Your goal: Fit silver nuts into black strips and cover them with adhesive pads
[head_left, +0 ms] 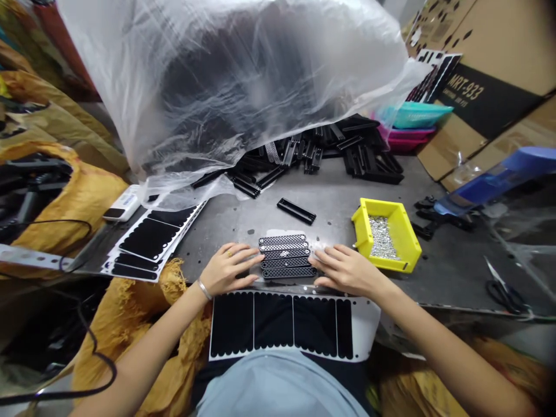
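Several black perforated strips (285, 255) lie side by side on the grey table, with small bright metal pieces on some of them. At their left ends rests my left hand (229, 268), fingers stretched out and touching the strips. My right hand (343, 267) is at the opposite ends, its fingers also extended, with the fingertips at the strips' edges. Neither hand is wrapped around anything. A single black slotted bar (296, 211) lies just beyond the row. To the right stands a yellow bin (408, 246) holding many small silvery metal parts (382, 237).
Black slotted bars (313, 153) are heaped at the back beneath a clear plastic bag (260, 75). Black sticker sheets (152, 234) lie left; another sheet (273, 324) sits at the front edge. Scissors (504, 289), a blue translucent object (495, 179) and cardboard boxes (512, 46) are right.
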`<state>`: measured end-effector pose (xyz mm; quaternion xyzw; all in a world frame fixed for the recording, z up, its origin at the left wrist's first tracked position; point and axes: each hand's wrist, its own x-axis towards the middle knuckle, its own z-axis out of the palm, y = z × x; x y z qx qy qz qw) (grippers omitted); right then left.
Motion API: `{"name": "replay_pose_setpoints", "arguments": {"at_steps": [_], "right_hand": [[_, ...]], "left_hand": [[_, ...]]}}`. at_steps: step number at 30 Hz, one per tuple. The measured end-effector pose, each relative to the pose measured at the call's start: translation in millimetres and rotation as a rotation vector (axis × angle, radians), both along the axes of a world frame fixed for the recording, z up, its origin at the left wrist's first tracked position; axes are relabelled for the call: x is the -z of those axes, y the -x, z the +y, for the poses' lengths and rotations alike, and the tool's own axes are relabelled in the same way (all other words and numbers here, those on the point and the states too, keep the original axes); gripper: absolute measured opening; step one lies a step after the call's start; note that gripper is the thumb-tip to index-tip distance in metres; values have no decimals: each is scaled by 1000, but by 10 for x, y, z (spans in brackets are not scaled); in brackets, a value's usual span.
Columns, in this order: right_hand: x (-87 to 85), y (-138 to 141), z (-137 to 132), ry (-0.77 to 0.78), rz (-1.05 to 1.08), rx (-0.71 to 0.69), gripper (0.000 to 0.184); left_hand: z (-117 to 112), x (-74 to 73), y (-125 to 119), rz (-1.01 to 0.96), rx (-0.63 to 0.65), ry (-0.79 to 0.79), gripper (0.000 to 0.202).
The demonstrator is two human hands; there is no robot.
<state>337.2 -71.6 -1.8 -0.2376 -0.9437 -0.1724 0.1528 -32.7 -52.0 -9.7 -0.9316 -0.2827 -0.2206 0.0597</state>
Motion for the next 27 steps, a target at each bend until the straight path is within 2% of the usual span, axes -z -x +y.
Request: {"name": "replay_pose_setpoints", "arguments": {"at_steps": [3,6,8,11,15,18,21,25,27], "right_hand": [[-12,46,12,24,11,-33,39],[-10,207,-35,152,179,71,25],[21,355,-79,248,312,159,21],[110,593,-125,320,412,218,18],[214,786,-118,378,507,254,13],[199,681,-104,403,539,215,15],[134,388,-117,386,543,179,17],[104,77,-186,303,471,125,18],[119,35,-228,244,409,88,19]], "left_hand": [[-36,10,-123,-66,-58,3,30],[-125,35,-292,-149,-131,13,18],[-177,51,-378,-225,-211,87,17],[-209,50,-456,-327,-349,223,18],[-182,-6,-519,-341,-405,276,20],[-169,-45,-558,-334,-398,300,20],[-222,-42,-589,-346,-402,296,22],[-402,39,-612,-399,-441,271,22],[-488,101,-605,-408,-444,269,31]]}}
